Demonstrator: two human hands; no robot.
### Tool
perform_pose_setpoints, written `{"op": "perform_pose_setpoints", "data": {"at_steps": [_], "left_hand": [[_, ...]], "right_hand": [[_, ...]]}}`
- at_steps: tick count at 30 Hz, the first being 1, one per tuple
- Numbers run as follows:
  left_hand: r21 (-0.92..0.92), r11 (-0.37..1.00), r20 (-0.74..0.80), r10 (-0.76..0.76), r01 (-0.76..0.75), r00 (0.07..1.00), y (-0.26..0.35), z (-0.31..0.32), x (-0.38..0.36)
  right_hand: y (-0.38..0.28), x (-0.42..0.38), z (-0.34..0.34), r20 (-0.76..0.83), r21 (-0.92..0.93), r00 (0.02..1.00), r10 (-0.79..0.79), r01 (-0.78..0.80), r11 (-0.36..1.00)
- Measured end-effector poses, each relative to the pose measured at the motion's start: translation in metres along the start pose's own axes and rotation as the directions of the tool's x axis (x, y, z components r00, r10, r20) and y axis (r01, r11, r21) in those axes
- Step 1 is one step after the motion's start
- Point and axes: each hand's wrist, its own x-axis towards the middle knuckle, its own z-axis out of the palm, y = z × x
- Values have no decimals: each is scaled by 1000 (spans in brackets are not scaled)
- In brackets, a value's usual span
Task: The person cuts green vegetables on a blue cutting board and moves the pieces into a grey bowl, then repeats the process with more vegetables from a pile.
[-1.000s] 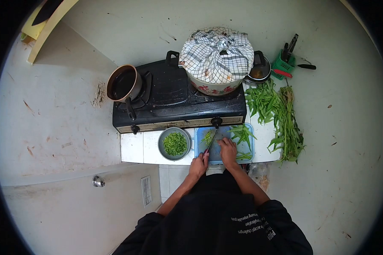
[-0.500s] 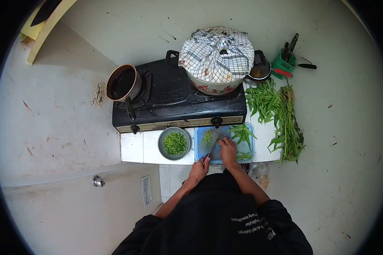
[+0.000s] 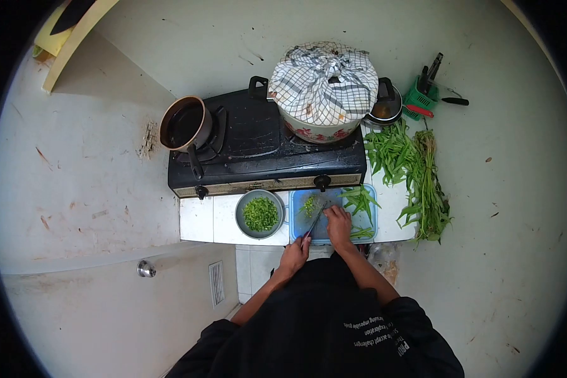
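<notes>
My left hand (image 3: 293, 254) is wrapped round the handle of a knife (image 3: 315, 221), whose blade points up and away over a blue cutting board (image 3: 298, 230). On the board my right hand (image 3: 338, 226) is closed beside the blade, its fingertips pressed together on green stems that are mostly hidden. Small chopped greens (image 3: 308, 206) lie left of the blade. Long green leaves (image 3: 359, 200) rest at the board's upper right, and some cut stems (image 3: 361, 232) are below them. A grey bowl (image 3: 238, 225) of finely chopped greens stands left of the board.
Behind the board is a black gas stove (image 3: 252, 165) with a brown saucepan (image 3: 198, 138) and a large cloth-covered pot (image 3: 315, 131). Bunches of leafy greens (image 3: 426, 189) lie on the right. A green basket (image 3: 416, 97) with knives hangs on the wall.
The view has shifted very slightly. Both hands stay almost in place, with the knife blade still beside the right fingertips.
</notes>
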Motion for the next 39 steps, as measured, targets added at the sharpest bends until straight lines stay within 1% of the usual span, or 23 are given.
{"op": "perform_pose_setpoints", "data": {"at_steps": [2, 7, 8, 10, 11, 13, 14, 16, 19, 22, 25, 28, 31, 37, 39], "left_hand": [[7, 1000, -8, -7, 7, 1000, 3, -1, 3], [31, 999, -53, 27, -26, 998, 7, 5, 10], [29, 1000, -42, 14, -13, 999, 6, 3, 7], [23, 1000, -16, -8, 8, 1000, 6, -1, 0], [30, 999, -31, -16, 17, 999, 6, -2, 1], [44, 998, -66, -41, 44, 997, 4, -5, 0], [20, 999, -62, -39, 40, 997, 3, -5, 3], [-36, 999, -52, -37, 35, 998, 5, -3, 11], [-28, 1000, -6, 13, -13, 1000, 13, -2, 7], [-63, 997, 42, -34, 36, 999, 20, -7, 3], [-46, 999, -24, 9, -11, 1000, 14, -2, 3], [-90, 995, 42, -31, 35, 999, 22, -11, -1], [-60, 998, -28, 13, -15, 1000, 13, -3, 2], [-31, 999, -8, -18, 18, 1000, 17, 4, 17], [-35, 999, -24, 20, -21, 1000, 15, 1, 12]], "right_hand": [[4, 0, 9, -5, 3, 1000, 3, -3, 1000], [-3, 2, -2, 62, -44, 998, 5, -2, 999], [-4, 1, -4, 68, -46, 998, 9, -6, 999], [-3, 0, 1, 12, -24, 1000, 7, -7, 1000], [-1, 0, 3, -16, -13, 1000, 5, -5, 1000], [-1, 0, 3, -29, -8, 1000, 10, -10, 1000], [-2, -1, 4, -32, -4, 999, 11, -11, 1000], [-1, -2, 5, -27, 4, 1000, 15, -15, 1000], [-2, -2, 1, -29, -9, 1000, 6, -7, 1000], [-3, -1, -1, -28, 2, 1000, 7, -7, 1000], [-3, -3, 2, -21, 1, 1000, 19, -19, 1000], [-1, -2, 3, -18, 11, 1000, 14, -14, 1000], [-2, -1, 2, -7, 10, 1000, 23, -23, 1000], [-5, -2, 1, -18, 10, 999, 39, -39, 999], [-5, -2, 1, -24, 13, 999, 42, -42, 999]]}}
